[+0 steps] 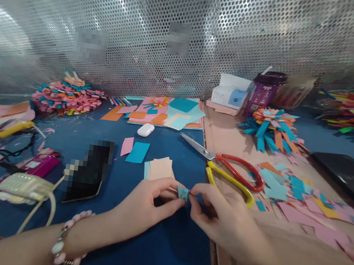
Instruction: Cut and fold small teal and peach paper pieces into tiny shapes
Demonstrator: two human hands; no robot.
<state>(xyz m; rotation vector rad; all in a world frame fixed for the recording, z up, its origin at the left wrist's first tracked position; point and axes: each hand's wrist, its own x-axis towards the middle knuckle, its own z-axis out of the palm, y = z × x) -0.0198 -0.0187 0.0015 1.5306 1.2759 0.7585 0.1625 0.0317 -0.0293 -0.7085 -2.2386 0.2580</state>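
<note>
My left hand (147, 203) and my right hand (218, 215) meet over the blue table top (153, 252). Both pinch a small folded piece of teal paper (183, 192) between thumb and fingertips. My left wrist wears a bracelet of pink and white beads (65, 239). Just behind my hands lies a small stack of peach paper squares (159, 168). Scissors with one red and one yellow handle (230, 173) lie open to the right of that stack, blades pointing left and back.
A phone (87, 174), a white earbud case (145, 130), pink and teal paper slips (135, 149), and a beige device with cable (26, 186) lie on the left. Paper flowers (272, 126), paper scraps (299, 198), a tissue box (231, 94) and a dark tablet (348, 178) are on the right. A perforated metal screen stands behind.
</note>
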